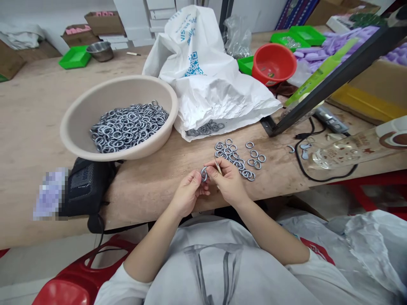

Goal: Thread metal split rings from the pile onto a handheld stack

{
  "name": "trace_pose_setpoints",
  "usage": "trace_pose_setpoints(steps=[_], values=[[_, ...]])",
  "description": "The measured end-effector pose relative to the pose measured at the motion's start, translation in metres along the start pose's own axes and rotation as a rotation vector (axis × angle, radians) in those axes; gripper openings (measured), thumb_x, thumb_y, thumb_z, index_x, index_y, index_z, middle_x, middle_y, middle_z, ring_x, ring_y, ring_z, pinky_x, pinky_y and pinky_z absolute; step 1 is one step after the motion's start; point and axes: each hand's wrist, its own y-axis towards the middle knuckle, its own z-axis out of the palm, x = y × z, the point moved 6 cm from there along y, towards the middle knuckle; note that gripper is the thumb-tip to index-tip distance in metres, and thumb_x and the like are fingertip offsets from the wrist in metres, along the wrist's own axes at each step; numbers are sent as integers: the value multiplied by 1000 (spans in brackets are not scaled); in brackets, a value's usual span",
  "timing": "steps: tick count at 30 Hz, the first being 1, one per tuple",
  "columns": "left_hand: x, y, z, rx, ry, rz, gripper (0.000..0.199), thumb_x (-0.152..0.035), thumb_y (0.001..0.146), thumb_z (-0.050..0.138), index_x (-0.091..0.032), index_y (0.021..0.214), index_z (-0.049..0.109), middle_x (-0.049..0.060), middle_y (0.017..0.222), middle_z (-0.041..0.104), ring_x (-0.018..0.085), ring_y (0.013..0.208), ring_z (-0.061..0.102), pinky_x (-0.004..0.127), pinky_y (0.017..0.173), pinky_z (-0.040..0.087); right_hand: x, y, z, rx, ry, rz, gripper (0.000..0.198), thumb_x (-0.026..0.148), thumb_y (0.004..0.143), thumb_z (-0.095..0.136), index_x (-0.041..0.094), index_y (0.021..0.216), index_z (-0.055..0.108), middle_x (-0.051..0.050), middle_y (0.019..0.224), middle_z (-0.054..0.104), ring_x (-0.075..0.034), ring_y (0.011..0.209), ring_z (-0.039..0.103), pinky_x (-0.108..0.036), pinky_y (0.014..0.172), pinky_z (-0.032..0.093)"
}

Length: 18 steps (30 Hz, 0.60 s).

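A grey metal ring (204, 174) is pinched between the thumb and fingers of my left hand (188, 191), just above the front of the table. My right hand (231, 182) is closed around a thin, pale, pointed tool (218, 166), whose exact kind I cannot make out. Its fingertips meet the ring from the right. Beside and behind the right hand, a loose pile of grey rings (234, 156) lies on the wood, with several more rings (256, 159) to the right of it.
A beige basin (71, 133) full of grey rings stands at left. Behind lies a white sack (219, 93) with rings at its mouth. A black bag (87, 190), a black metal post (318, 91), a red bowl (275, 63), a cable and a clear bottle (343, 150) surround the work spot.
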Motion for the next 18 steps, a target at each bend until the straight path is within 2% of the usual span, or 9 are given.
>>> trace_pose_setpoints(steps=[5,11,13,16,18], values=[[3,0,2,26,16,25,48,-59,72,76,-15,90,66,1,79,59,10,67,55,23,59,54,-11,-5,3,-35,129,41,32,47,73,80,20,82,64,4,67,61,-9,52,53,-21,43,45],[5,0,7,10,-30,-9,54,-64,70,75,-13,85,66,2,75,60,9,61,54,23,53,52,-15,-9,6,-51,175,58,30,48,77,74,22,86,61,5,65,59,-9,46,47,-21,36,41],[5,1,9,9,-23,-14,55,-64,69,76,-13,83,66,2,73,59,10,62,55,24,54,52,-14,-8,5,-63,109,39,30,49,78,74,22,84,63,3,68,59,-9,49,47,-21,39,40],[2,-1,12,18,-4,8,51,-60,67,80,-13,82,64,0,69,57,9,60,54,22,55,51,-6,-9,1,-91,-77,-77,28,48,82,70,21,79,67,0,77,56,-10,57,51,-23,46,43],[-1,-3,14,25,-1,24,49,-57,68,80,-14,84,65,-2,69,55,8,57,50,21,52,50,-1,-11,1,-44,-182,-131,30,50,87,63,22,83,69,-2,84,55,-11,62,54,-25,50,46]])
